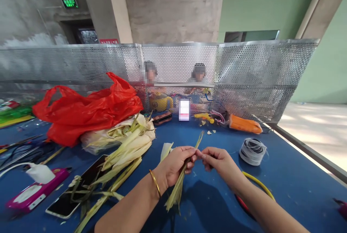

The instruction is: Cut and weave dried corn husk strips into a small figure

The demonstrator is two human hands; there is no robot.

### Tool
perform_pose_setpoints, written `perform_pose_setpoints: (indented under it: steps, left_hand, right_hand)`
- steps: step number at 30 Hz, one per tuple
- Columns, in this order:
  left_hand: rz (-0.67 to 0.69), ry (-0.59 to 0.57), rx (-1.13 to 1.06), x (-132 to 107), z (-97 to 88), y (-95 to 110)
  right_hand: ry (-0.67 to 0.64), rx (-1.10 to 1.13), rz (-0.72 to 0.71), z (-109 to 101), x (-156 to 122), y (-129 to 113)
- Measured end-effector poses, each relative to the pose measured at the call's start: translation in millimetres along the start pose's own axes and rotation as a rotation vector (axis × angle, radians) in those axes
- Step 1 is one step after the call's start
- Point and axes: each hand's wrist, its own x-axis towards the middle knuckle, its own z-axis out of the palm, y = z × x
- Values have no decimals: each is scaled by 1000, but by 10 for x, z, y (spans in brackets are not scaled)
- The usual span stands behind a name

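Observation:
My left hand (181, 163), with a gold bangle (155, 183) at the wrist, is closed around a thin bundle of corn husk strips (176, 191). The bundle slants, its frayed ends spreading out below my palm and its narrow tip rising above my fingers. My right hand (216, 158) is pinched, its fingertips meeting those of my left hand beside the bundle. What sits in that pinch is too small to make out. A pale piece of husk (166, 150) lies just behind my left hand.
A pile of corn husks (132, 142), a red plastic bag (89, 113), a phone (67, 200) and a magenta power strip (38, 189) lie on the left. A spool of grey cord (253, 151) stands on the right. Behind the perforated metal screen (252, 70) two people sit.

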Motion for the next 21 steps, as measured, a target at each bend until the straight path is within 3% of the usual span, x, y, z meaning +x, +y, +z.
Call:
perform_pose_setpoints:
  steps: [5,14,17,21]
  left_hand:
    - [36,131,37,9,17,-6]
    - [54,114,368,6,42,-39]
    - [98,167,579,-10,56,-14]
    - [232,211,1034,-66,56,-2]
  right_hand:
    - [131,-195,-82,-104,13,-33]
    - [315,-502,-282,-199,-62,-143]
    - [315,-664,-442,-190,-130,-176]
    - [199,-893,-602,-182,-192,-229]
